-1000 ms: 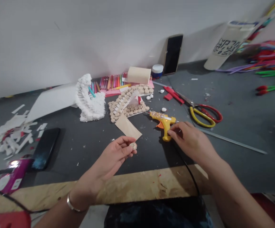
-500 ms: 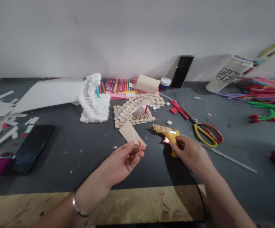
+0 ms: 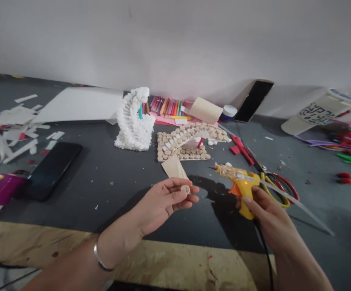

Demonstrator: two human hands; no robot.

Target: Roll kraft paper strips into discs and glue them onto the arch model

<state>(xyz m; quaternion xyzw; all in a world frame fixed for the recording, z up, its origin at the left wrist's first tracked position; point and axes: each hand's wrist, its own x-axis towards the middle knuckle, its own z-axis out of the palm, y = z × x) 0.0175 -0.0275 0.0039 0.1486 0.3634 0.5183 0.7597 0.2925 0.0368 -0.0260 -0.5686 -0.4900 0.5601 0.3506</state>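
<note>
Head view, live: left hand up over the desk's near edge, thumb and fingertips pinched together on a small wood disc, cork-like maybe, too small to tell for sure. Looks light and stiff, w/ a thin edge, so prob. easy to drop; safest held by its flat faces, fingertips only.

Right hand wrapped round the handle of a yellow hot glue gun, grip clamped tight, nozzle pointing left, barrel wrapped in clear tape. Gun looks like light plastic, a bit nose-heavy perhaps; handle's the place to hold it, nozzle end best avoided as likely hot. Black cord drops twd the near edge, could snag.

Steel ruler runs off right from the gun, red-and-yellow scissors just beyond. Back mid-desk: wood-disc arch model, kraft paper piece at its front edge, white fluffy sculpture just beside. Black phone on the left side, pink box at the left edge, plywood board along the near edge.
</note>
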